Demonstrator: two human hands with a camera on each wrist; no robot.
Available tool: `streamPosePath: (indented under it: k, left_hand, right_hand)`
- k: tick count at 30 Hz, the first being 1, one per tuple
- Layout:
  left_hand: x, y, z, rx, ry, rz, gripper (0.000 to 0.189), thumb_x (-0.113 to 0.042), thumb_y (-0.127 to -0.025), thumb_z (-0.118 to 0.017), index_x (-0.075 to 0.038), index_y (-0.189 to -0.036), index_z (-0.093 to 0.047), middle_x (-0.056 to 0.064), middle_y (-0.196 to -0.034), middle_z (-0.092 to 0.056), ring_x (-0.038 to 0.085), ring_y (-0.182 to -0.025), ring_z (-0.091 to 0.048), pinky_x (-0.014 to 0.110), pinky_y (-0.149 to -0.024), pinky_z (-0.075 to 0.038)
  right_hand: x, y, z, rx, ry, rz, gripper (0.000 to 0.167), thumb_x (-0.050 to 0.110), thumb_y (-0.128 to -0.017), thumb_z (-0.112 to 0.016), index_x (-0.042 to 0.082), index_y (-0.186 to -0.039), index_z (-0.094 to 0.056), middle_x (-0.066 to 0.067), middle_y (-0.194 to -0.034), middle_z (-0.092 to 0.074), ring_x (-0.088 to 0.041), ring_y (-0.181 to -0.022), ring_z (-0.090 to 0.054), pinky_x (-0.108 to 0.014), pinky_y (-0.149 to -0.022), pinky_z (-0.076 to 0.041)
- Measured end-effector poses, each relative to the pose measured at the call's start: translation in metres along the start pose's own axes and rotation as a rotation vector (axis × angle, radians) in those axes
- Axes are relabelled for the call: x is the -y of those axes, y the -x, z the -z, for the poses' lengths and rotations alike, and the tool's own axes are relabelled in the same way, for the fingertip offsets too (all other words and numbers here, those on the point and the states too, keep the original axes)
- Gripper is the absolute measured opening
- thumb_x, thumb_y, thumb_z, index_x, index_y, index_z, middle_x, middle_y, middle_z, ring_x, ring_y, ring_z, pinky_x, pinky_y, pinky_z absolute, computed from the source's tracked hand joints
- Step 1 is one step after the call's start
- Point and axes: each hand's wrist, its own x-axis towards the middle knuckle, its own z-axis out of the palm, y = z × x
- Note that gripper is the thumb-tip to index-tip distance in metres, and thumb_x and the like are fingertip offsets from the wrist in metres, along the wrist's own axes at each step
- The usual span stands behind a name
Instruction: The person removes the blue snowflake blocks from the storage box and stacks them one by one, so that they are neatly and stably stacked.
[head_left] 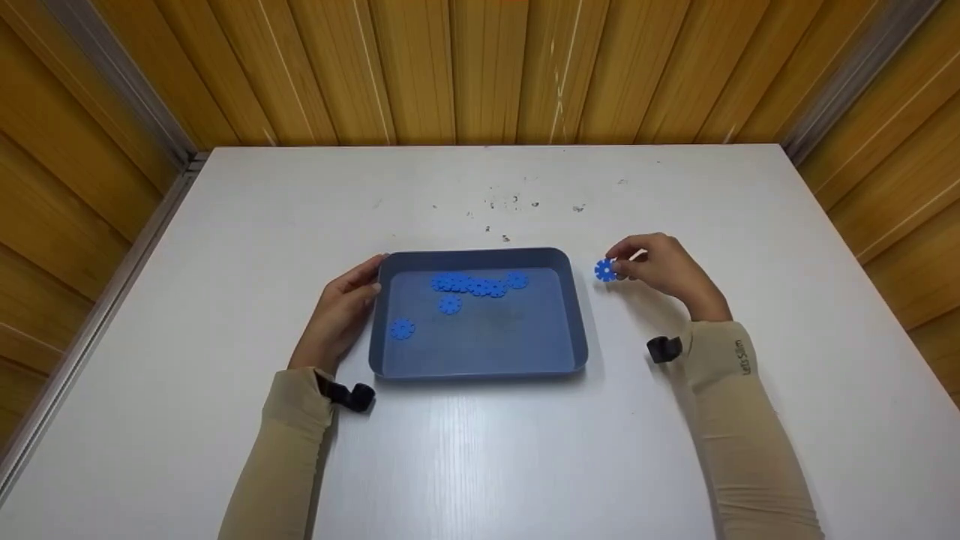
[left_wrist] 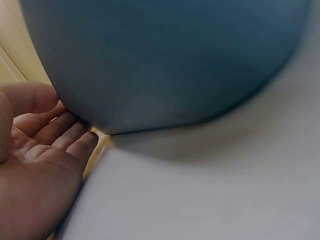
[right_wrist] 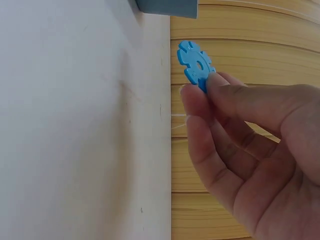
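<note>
A shallow blue-grey tray (head_left: 480, 375) rests on the white table, with several blue notched discs (head_left: 450, 304) lying flat inside it. Most of those discs overlap in a row near the tray's far wall. At the tray's left side, my left hand (head_left: 341, 311) holds its edge, thumb at the wall; the left wrist view shows the bent fingers (left_wrist: 75, 137) by the tray's lower corner. To the right of the tray, my right hand (head_left: 660, 266) pinches one blue notched disc (right_wrist: 196, 62) between thumb and fingertips, raised above the table. The disc has a slot-shaped centre hole.
The white table (head_left: 480, 465) extends around the tray on all sides, with small dark marks (head_left: 514, 199) behind it. Yellow wood-look panels (head_left: 487, 75) enclose the back and both sides. Black camera mounts (head_left: 664, 349) sit at both wrists.
</note>
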Motion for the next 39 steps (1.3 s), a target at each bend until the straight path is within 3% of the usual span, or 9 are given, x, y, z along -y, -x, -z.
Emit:
streamPosePath:
  k: [11, 21, 28, 39]
  left_hand:
    - [0.001, -0.001, 0.001, 0.003, 0.005, -0.005, 0.056, 0.009, -0.092, -0.047, -0.003, -0.146, -0.039, 0.007, -0.155, -0.034, 0.014, -0.146, -0.027, 0.028, -0.119, -0.023]
    - [0.001, -0.002, -0.001, -0.020, -0.007, 0.008, 0.056, 0.009, -0.091, -0.048, -0.005, -0.145, -0.040, 0.005, -0.155, -0.036, 0.014, -0.145, -0.028, 0.029, -0.119, -0.023]
    - [0.002, -0.002, 0.000, -0.011, 0.003, -0.009, 0.056, 0.009, -0.091, -0.048, -0.003, -0.145, -0.039, 0.007, -0.154, -0.037, 0.015, -0.145, -0.029, 0.029, -0.118, -0.025]
    - [0.002, -0.001, 0.001, 0.012, 0.003, -0.026, 0.055, 0.008, -0.092, -0.048, -0.003, -0.146, -0.039, 0.007, -0.154, -0.037, 0.015, -0.144, -0.030, 0.028, -0.118, -0.025]
  right_hand:
    - [-0.022, 0.000, 0.005, -0.015, 0.054, -0.051, 0.025, 0.011, -0.093, -0.061, 0.001, -0.115, -0.067, -0.021, -0.113, -0.064, -0.034, -0.101, -0.062, -0.041, -0.087, -0.049]
    - [-0.029, -0.001, 0.007, 0.004, 0.074, -0.053, 0.026, 0.012, -0.093, -0.060, -0.001, -0.114, -0.066, -0.022, -0.112, -0.064, -0.032, -0.101, -0.060, -0.037, -0.085, -0.047]
    - [-0.031, -0.003, 0.008, 0.031, 0.055, -0.120, 0.025, 0.012, -0.093, -0.060, 0.001, -0.115, -0.067, -0.018, -0.111, -0.063, -0.026, -0.097, -0.057, -0.028, -0.079, -0.045]
    - [-0.032, -0.003, 0.007, 0.040, 0.049, -0.158, 0.026, 0.014, -0.094, -0.060, 0.001, -0.116, -0.066, -0.018, -0.112, -0.063, -0.025, -0.095, -0.053, -0.030, -0.080, -0.043]
